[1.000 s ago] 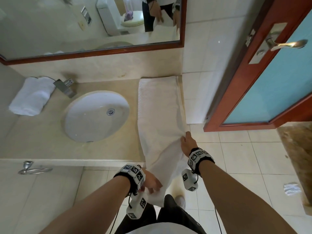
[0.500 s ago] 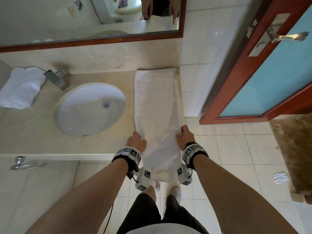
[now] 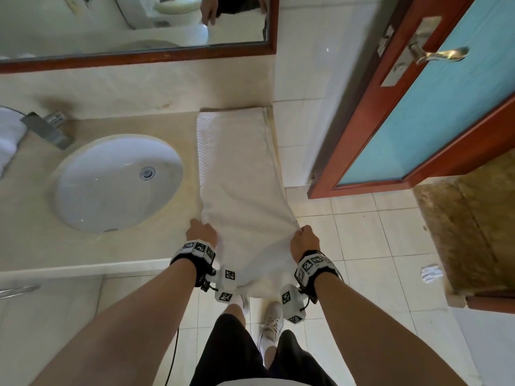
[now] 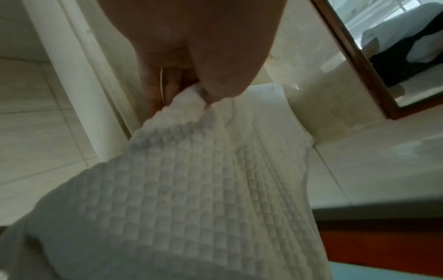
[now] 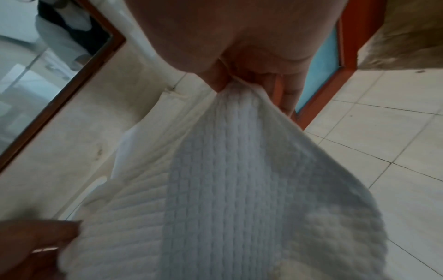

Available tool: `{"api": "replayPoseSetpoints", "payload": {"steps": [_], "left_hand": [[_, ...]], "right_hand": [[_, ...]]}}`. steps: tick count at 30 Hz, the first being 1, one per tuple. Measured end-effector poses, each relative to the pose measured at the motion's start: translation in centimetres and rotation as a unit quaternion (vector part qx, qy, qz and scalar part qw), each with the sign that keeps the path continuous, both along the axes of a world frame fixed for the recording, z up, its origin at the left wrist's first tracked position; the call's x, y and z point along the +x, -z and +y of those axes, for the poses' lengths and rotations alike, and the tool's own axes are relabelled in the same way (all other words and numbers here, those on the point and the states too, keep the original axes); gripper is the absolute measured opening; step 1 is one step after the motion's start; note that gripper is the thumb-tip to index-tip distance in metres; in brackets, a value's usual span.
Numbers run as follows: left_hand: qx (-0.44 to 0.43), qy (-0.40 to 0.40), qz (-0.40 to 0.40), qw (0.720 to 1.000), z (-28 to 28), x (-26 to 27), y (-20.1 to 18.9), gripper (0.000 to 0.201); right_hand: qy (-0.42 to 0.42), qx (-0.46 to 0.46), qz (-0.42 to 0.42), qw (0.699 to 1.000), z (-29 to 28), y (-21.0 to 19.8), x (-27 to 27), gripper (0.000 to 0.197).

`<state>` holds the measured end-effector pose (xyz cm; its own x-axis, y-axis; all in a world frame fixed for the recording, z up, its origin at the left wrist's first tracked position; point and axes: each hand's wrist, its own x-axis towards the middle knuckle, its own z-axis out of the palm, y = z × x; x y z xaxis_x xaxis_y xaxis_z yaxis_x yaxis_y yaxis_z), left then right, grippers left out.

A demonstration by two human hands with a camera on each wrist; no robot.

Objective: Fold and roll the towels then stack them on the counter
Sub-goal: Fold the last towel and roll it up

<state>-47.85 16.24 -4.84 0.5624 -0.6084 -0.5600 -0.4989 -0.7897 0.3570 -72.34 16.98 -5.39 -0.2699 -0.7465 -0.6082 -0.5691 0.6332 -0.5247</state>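
Note:
A long white waffle-weave towel lies folded lengthwise on the beige counter, right of the sink, its near end hanging over the front edge. My left hand pinches the towel's left edge; thumb and fingers nip the cloth in the left wrist view. My right hand pinches the right edge, the bunched towel caught between thumb and fingers in the right wrist view. Both grips sit near the counter's front edge. A rolled white towel shows partly at the far left of the counter.
An oval white sink with a metal faucet fills the counter's left half. A wood-framed mirror hangs above. A red-framed blue door stands right of the counter. Tiled floor and my shoes lie below.
My left hand came up from the hanging end to the towel's left edge. Both hands now hold opposite edges and have spread the cloth wider. The camera view tilted down.

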Motion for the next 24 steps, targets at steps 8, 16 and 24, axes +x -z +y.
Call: {"api": "replayPoseSetpoints", "payload": {"steps": [8, 16, 24], "left_hand": [[0.042, 0.069, -0.05, 0.995, 0.3, 1.4, 0.1, 0.069], [0.021, 0.258, -0.183, 0.949, -0.6, 1.4, 0.5, 0.078], [0.053, 0.384, -0.115, 0.914, -3.0, 1.1, 3.6, 0.089]], "right_hand": [[-0.122, 0.086, 0.042, 0.988, 0.0, -0.2, 0.6, 0.042], [-0.236, -0.125, 0.19, 0.945, -0.6, 0.6, 2.8, 0.058], [-0.432, -0.092, 0.197, 0.875, -3.3, 2.1, 5.3, 0.077]]}}
